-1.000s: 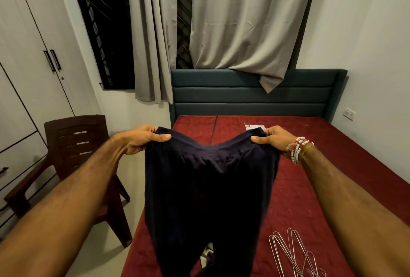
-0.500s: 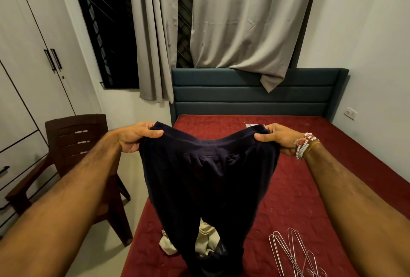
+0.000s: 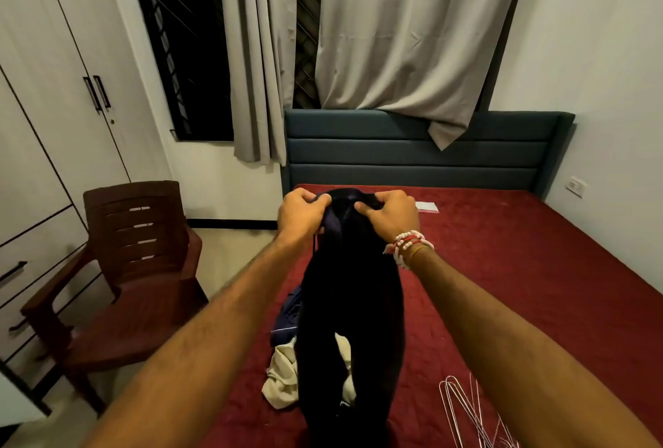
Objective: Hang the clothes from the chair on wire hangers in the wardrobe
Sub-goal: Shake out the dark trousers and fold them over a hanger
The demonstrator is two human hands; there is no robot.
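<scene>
Wardrobe [image 3: 53, 88] on the left wall: both doors closed, paired dark handles side by side, drawers lower down. A brown plastic chair [image 3: 136, 268] stands between the wardrobe and the bed [image 3: 538, 286], just beside the bed's left edge. The bed has a dark red cover and a teal padded headboard [image 3: 412, 146]. Grey curtains [image 3: 405, 35] hang over a barred window [image 3: 186, 35], and one hem drapes onto the headboard.

On the cover:
- wire hangers [image 3: 477, 426], a loose bunch at bottom right, partly cut by the frame edge
- a cream garment [image 3: 283, 376] crumpled near the left edge, with a blue garment [image 3: 288, 311] just behind it (both partly hidden by the hanging cloth)
- a small white flat item [image 3: 427, 206] near the headboard; cannot tell what it is

Dark navy trousers [image 3: 351, 304] are held up in the air over the bed's left side, in front of the person. The waistband is bunched narrow at the top. Two legs hang straight down, with a gap between them showing cream cloth. The leg ends run out of view at the bottom.

Left hand [image 3: 301, 218] and right hand [image 3: 389, 216] are close together. Both have fingers curled, gripping the waistband from either side. Bead bracelets [image 3: 407, 246] are on the right wrist.
</scene>
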